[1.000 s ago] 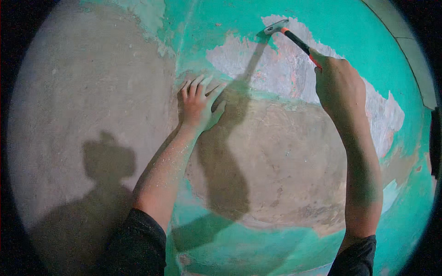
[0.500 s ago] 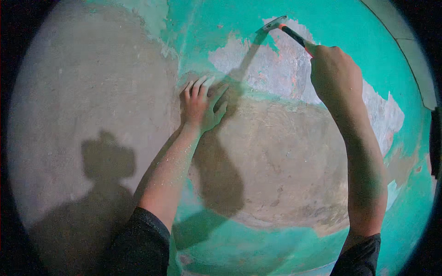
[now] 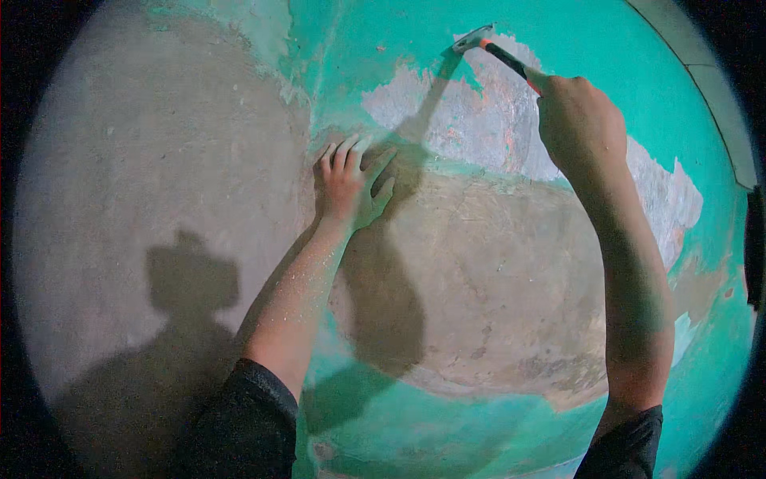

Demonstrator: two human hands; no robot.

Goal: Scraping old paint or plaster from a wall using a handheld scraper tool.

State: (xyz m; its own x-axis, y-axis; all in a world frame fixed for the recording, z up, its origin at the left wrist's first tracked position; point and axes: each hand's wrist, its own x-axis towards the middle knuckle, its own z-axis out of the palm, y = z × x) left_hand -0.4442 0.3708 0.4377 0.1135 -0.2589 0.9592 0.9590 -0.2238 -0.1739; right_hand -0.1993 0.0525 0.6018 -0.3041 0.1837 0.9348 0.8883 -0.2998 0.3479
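My right hand [image 3: 582, 124] is wrapped round the black-and-orange handle of a hammer [image 3: 506, 59]. Its narrow metal head rests against or very close to the wall, at the upper edge of a pale patch [image 3: 447, 104] where the green paint is gone; exact contact is hard to tell. Lower and to the left, my left hand [image 3: 348, 182] lies against the wall with fingers spread, holding nothing. It sits near the corner where bare grey plaster meets the painted wall. Whitish flecks dot my left forearm.
Turquoise-green paint [image 3: 590, 48] surrounds the stripped patches, with ragged edges. A broad brown-grey bare area [image 3: 495, 279] spans the middle. The left wall [image 3: 159, 120] is mostly bare plaster and carries my shadow. A pale tiled strip [image 3: 718, 104] and a dark object [image 3: 754, 247] stand at the right edge.
The hammer and my right hand have shifted very slightly up and left. My left hand stays in place on the wall, and the peeled patches look the same.
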